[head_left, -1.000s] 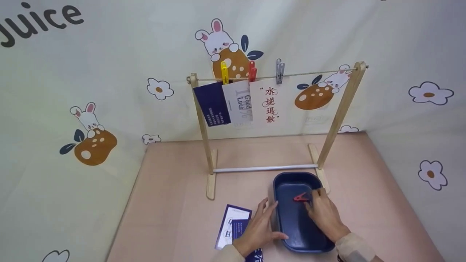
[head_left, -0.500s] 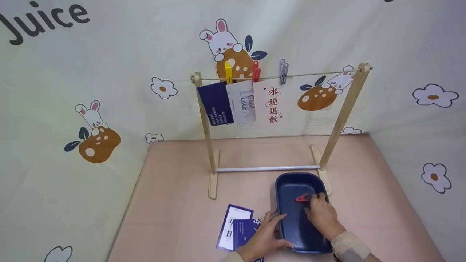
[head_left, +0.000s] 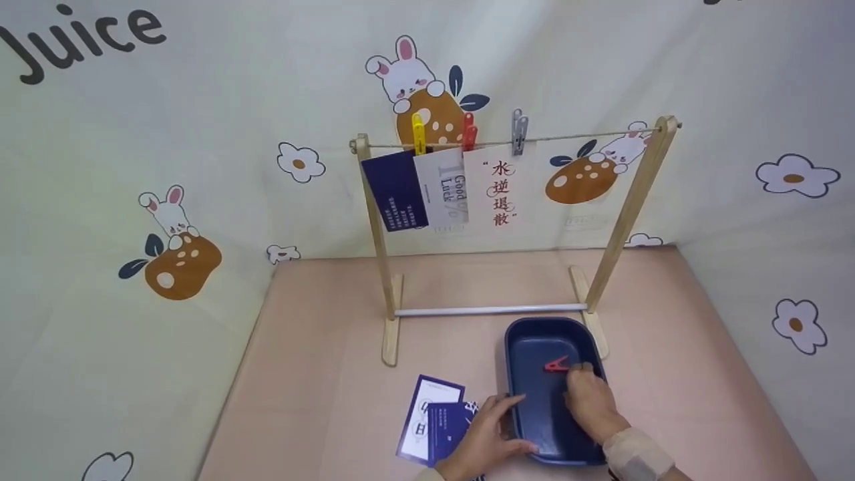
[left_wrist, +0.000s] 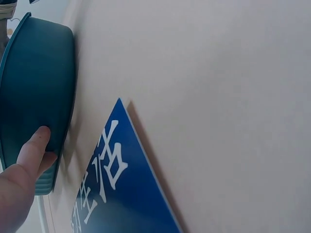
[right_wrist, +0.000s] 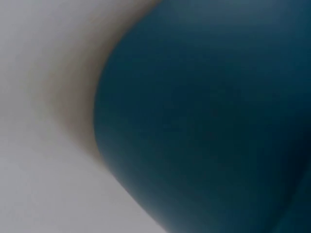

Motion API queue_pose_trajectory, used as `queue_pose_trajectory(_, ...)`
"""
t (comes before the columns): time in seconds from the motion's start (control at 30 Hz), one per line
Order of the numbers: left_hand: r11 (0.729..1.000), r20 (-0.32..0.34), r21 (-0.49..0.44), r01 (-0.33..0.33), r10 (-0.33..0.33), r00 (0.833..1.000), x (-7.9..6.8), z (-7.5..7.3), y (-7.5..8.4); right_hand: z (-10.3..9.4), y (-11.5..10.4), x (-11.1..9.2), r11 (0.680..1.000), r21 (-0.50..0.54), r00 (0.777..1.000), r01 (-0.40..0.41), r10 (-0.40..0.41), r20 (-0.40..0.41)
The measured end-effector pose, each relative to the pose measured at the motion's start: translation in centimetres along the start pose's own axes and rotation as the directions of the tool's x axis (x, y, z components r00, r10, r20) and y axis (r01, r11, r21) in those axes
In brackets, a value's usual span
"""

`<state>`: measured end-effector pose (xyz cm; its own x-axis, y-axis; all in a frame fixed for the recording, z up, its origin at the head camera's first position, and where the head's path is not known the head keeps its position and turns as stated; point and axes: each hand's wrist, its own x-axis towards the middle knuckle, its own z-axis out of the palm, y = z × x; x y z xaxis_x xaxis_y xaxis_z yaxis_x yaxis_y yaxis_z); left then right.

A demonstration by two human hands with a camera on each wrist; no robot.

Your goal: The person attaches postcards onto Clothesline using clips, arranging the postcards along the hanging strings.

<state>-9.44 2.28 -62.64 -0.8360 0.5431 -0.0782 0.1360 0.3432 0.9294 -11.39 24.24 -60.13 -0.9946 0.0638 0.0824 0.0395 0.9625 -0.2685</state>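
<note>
A dark blue tray (head_left: 544,394) lies on the pink surface in front of the wooden stand. My left hand (head_left: 482,437) rests on the tray's left side, fingers along the outer wall and rim, thumb near the front corner. In the left wrist view, fingertips (left_wrist: 43,133) touch the tray's outer wall (left_wrist: 36,73). Inside the tray my right hand (head_left: 591,401) has curled fingers at the end of a red clothespin (head_left: 555,365), seeming to pinch it; the fingers hide part of it. In the right wrist view the tray wall (right_wrist: 194,111) fills most of the picture, with no fingers showing.
A stand (head_left: 628,220) carries a string with yellow (head_left: 419,133), red (head_left: 469,132) and grey (head_left: 519,132) clothespins and hanging cards (head_left: 499,190). Loose cards (head_left: 444,424) lie left of the tray, partly under my left hand. Patterned cloth walls surround the surface.
My left hand has slid forward and lower along the tray's side. My right hand has drawn slightly toward me inside the tray, its fingers closer together. The red clothespin has barely shifted.
</note>
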Motion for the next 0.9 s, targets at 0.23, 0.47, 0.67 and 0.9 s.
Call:
queue_pose_trajectory(0.23, 1.000, -0.027, -0.025, -0.013, 0.012, 1.000, -0.2, 0.1, -0.2, 0.4, 0.1, -0.2, 1.000, 0.018, 0.998, 0.023, -0.022, -0.065)
queue_pose_trajectory(0.47, 0.999, -0.056, -0.032, -0.012, 0.010, 0.998, -0.4, 0.4, -0.2, 0.2, 0.1, -0.4, 0.997, 0.074, 1.000, -0.006, 0.009, -0.028)
queue_pose_trajectory(0.67, 0.991, -0.109, -0.129, 0.023, -0.037, 0.993, -0.8, 1.0, 0.3, 0.0, 0.2, -0.3, 0.993, 0.108, 0.999, -0.036, 0.034, 0.022)
queue_pose_trajectory(0.9, 0.984, -0.152, -0.175, 0.040, -0.067, 0.986, -1.4, 1.5, 0.9, 0.0, 0.1, -0.3, 0.986, 0.130, 0.990, -0.106, 0.093, 0.101)
